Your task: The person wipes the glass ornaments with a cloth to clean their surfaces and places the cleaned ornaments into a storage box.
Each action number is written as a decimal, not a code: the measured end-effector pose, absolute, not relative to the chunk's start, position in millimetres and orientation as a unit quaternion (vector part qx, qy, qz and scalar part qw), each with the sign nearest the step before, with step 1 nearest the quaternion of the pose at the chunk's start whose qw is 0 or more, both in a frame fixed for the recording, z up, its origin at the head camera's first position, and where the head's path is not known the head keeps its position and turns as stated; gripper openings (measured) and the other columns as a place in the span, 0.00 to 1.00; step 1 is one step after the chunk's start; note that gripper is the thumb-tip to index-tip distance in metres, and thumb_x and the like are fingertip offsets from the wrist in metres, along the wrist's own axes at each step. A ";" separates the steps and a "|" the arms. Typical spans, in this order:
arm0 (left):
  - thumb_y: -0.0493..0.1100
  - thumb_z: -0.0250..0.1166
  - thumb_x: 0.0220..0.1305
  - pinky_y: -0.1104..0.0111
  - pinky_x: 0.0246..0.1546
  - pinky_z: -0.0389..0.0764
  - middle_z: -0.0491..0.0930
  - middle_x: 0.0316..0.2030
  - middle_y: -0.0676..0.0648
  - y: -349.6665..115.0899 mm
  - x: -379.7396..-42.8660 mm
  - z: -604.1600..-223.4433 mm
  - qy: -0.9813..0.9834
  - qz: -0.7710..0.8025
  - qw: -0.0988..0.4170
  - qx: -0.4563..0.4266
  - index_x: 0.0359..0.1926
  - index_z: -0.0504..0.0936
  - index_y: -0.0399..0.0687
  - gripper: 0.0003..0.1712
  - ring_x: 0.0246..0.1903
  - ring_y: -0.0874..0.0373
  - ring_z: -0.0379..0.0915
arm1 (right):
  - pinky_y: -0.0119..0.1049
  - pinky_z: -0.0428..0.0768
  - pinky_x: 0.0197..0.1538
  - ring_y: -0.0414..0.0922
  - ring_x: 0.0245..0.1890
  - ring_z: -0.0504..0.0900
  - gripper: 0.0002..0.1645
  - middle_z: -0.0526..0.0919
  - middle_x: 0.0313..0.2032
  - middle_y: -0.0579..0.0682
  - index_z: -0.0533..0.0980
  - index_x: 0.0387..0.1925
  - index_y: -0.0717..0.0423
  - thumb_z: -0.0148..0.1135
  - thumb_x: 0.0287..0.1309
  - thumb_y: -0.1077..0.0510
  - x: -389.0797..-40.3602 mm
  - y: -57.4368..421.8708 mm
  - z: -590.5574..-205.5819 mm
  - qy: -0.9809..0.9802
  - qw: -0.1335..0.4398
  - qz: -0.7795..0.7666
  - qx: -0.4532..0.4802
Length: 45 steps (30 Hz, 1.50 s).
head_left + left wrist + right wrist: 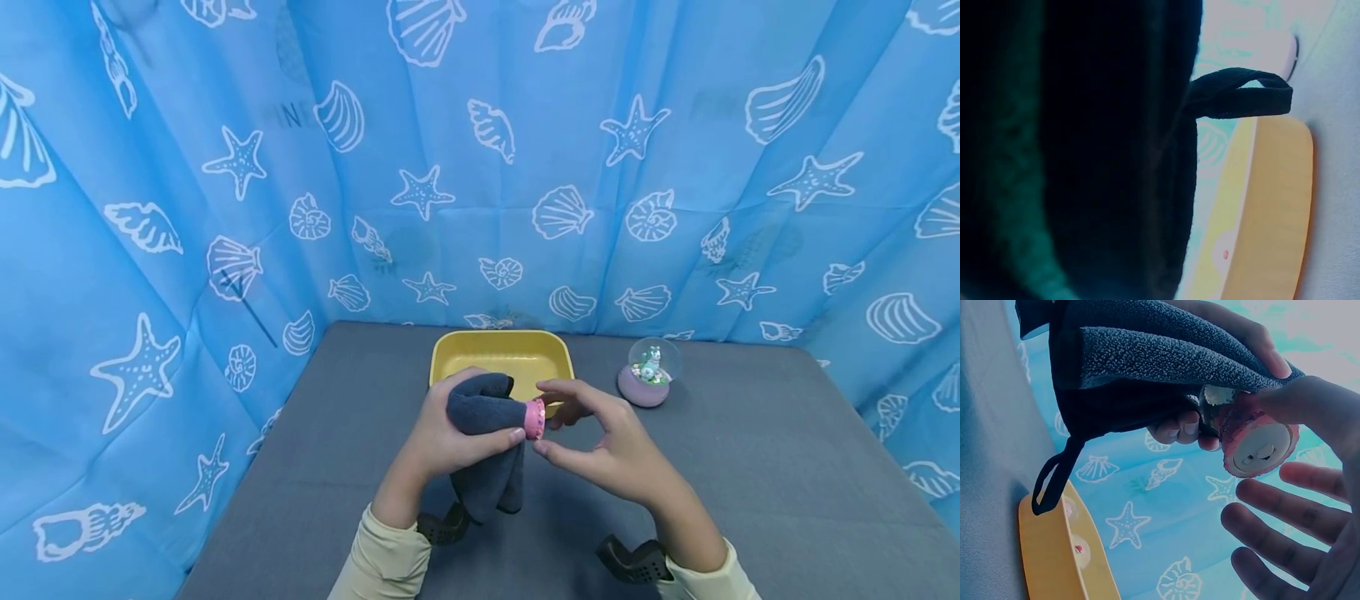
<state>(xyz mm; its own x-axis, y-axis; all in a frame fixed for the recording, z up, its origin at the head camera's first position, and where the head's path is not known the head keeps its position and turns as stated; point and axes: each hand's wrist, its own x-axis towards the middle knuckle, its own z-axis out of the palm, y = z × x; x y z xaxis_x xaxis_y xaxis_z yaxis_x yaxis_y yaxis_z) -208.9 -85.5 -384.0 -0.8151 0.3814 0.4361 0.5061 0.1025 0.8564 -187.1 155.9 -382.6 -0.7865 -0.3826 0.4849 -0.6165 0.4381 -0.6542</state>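
My left hand (pixel 438 437) grips a dark grey towel (pixel 487 412) bundled round a small object with a pink scalloped base (pixel 535 419). Most of that object is hidden in the cloth; in the right wrist view its round white underside (pixel 1264 452) faces out, and a bit of clear, shiny surface shows beside it. My right hand (pixel 611 437) is at the base with its fingers spread apart. Its thumb (pixel 1310 403) lies against the base's edge by the towel. Towel cloth (pixel 1110 150) fills much of the left wrist view, with a hanging loop (pixel 1254 100).
Behind the hands stands a yellow tray (pixel 502 337). To its right is a snow globe (pixel 651 372) with a lilac base and a green figure inside. Grey cloth covers the table (pixel 750 467); a blue shell-patterned curtain (pixel 480 167) closes off the back and sides.
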 end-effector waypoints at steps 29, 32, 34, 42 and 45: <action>0.49 0.76 0.51 0.61 0.48 0.81 0.80 0.48 0.52 -86.6 -215.7 -396.2 -0.744 -0.598 0.037 -0.294 0.55 0.78 0.61 0.29 0.45 0.57 0.78 | 0.31 0.83 0.40 0.37 0.35 0.83 0.40 0.84 0.48 0.41 0.73 0.60 0.48 0.80 0.43 0.56 -189.4 154.0 -386.3 -0.814 0.177 0.443 0.333; 0.49 0.76 0.51 0.60 0.47 0.81 0.81 0.48 0.54 -86.5 -216.0 -396.2 -0.743 -0.599 0.035 -0.295 0.55 0.78 0.61 0.28 0.45 0.58 0.78 | 0.32 0.83 0.41 0.37 0.36 0.83 0.38 0.84 0.46 0.40 0.73 0.61 0.45 0.78 0.46 0.54 -188.6 153.8 -385.9 -0.818 0.158 0.448 0.324; 0.49 0.76 0.51 0.60 0.47 0.82 0.81 0.48 0.54 -86.5 -215.9 -395.7 -0.744 -0.599 0.035 -0.294 0.54 0.78 0.61 0.28 0.44 0.58 0.78 | 0.32 0.83 0.41 0.37 0.36 0.84 0.37 0.84 0.46 0.40 0.72 0.61 0.43 0.77 0.49 0.54 -188.1 153.4 -385.4 -0.820 0.144 0.453 0.320; 0.49 0.77 0.49 0.58 0.48 0.81 0.80 0.48 0.56 -87.2 -214.3 -394.0 -0.746 -0.602 0.028 -0.285 0.54 0.78 0.64 0.30 0.46 0.59 0.77 | 0.36 0.84 0.44 0.37 0.41 0.84 0.30 0.84 0.47 0.41 0.71 0.62 0.43 0.69 0.59 0.58 -187.2 152.2 -384.1 -0.819 0.117 0.460 0.324; 0.49 0.77 0.49 0.58 0.48 0.81 0.80 0.49 0.57 -87.5 -214.1 -394.2 -0.745 -0.603 0.025 -0.284 0.55 0.78 0.60 0.30 0.46 0.59 0.77 | 0.36 0.84 0.46 0.37 0.43 0.84 0.28 0.84 0.49 0.41 0.71 0.62 0.42 0.67 0.61 0.58 -186.0 151.4 -383.0 -0.824 0.109 0.458 0.316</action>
<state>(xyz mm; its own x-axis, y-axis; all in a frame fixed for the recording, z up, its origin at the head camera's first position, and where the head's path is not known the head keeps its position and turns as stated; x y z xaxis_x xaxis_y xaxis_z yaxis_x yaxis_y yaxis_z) -214.1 -87.5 -394.2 -0.8370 0.3941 0.3797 0.4538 0.1119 0.8841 -186.0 151.4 -383.0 -0.7759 -0.4213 0.4697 -0.6212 0.3802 -0.6852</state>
